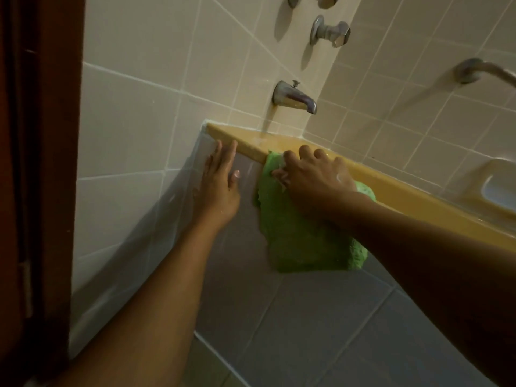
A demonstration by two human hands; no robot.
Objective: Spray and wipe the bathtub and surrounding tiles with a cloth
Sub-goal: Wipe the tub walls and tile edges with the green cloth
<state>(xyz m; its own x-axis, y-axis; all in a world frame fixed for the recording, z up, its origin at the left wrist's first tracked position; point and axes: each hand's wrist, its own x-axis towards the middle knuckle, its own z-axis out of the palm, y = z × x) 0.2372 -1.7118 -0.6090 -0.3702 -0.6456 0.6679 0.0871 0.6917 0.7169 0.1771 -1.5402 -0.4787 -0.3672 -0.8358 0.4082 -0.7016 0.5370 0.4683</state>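
A green cloth [301,238] hangs over the yellow bathtub rim [251,143] and down the grey tiled front of the tub [307,317]. My right hand [312,177] presses on the cloth at the rim's edge, fingers curled over it. Just left of the cloth, my left hand [220,185] lies flat with fingers spread against the grey side panel, fingertips touching the underside of the rim. The inside of the tub is mostly hidden behind the rim.
A metal spout [296,97] sticks out of the beige wall tiles [145,115] above the rim, with tap handles [331,32] higher up. A grab bar [485,71] and a soap dish [499,188] are at right. A dark wooden door frame [39,163] stands at left.
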